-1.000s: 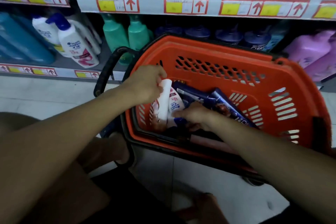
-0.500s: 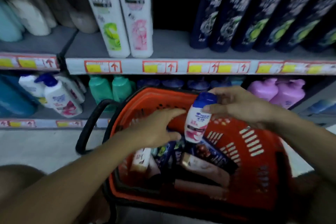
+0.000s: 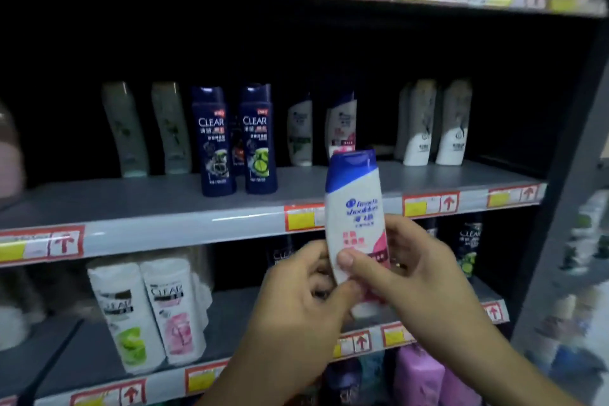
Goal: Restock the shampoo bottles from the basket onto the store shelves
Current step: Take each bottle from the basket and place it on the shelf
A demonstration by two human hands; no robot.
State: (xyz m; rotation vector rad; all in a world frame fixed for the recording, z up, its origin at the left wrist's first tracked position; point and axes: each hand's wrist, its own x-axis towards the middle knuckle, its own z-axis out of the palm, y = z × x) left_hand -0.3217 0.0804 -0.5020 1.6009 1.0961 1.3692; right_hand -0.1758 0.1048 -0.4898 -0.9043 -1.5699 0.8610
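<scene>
I hold a small white shampoo bottle (image 3: 354, 211) with a blue cap and pink label upright in front of the shelves. My right hand (image 3: 425, 287) grips its lower part, thumb across the front. My left hand (image 3: 296, 310) curls round the bottle's base from the left. Behind it the middle shelf (image 3: 138, 204) carries two matching white bottles (image 3: 341, 128) with blue caps. The basket is out of view.
Two dark blue Clear bottles (image 3: 237, 142) stand left of centre on the middle shelf, pale bottles (image 3: 435, 123) to the right. White Clear bottles (image 3: 148, 310) stand on the shelf below. A grey upright post (image 3: 557, 208) closes the shelving on the right.
The white bottle came out of the orange basket and rose to the middle shelf's height. My view lifted from the basket to the shelves, and both hands now hold the bottle.
</scene>
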